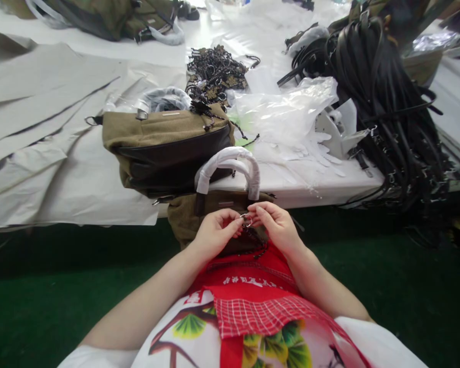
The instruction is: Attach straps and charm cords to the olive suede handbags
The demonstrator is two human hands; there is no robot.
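A small metal ring (246, 221) is pinched from both sides in front of my body. My left hand (221, 231) grips its left side between thumb and fingers, and my right hand (274, 225) grips its right side. A dark beaded cord (257, 239) hangs just below the ring. Behind my hands, a brown handbag (184, 217) rests against the table edge and my lap, its arched handles (230, 159) wrapped in white film. My hands hide part of its front.
A second brown and black bag (168, 138) lies on the table (111, 209). Behind it is a heap of beaded cord charms (214, 74). Clear plastic (287, 107) and a white tape dispenser (335, 130) stand right of it. Black straps (387, 92) hang over the right edge.
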